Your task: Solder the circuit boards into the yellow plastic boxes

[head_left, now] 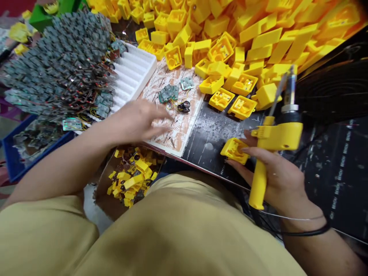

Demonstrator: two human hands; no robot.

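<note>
My right hand (283, 174) is wrapped around the handle of a yellow soldering gun (260, 180), its metal tip pointing up and away. The thumb and fingers of that hand also grip a small yellow plastic housing (235, 150), open side up. Slightly blurred, my left hand (140, 119) hovers over a patterned tile (184, 132) with its fingers stretched out and apart, nothing visible in them. Just beyond its fingertips lie green circuit boards (168, 93) with thin wires and a small black round part (184, 106). Another circuit board (187, 83) rests farther back.
Yellow housings (221, 99) are heaped along the back. At left, many wired circuit boards (57, 57) stand packed beside a ridged white foam tray (135, 65). Below are a blue bin (11, 161) and a cardboard box (105, 191) of yellow parts. A cable hangs by my right wrist.
</note>
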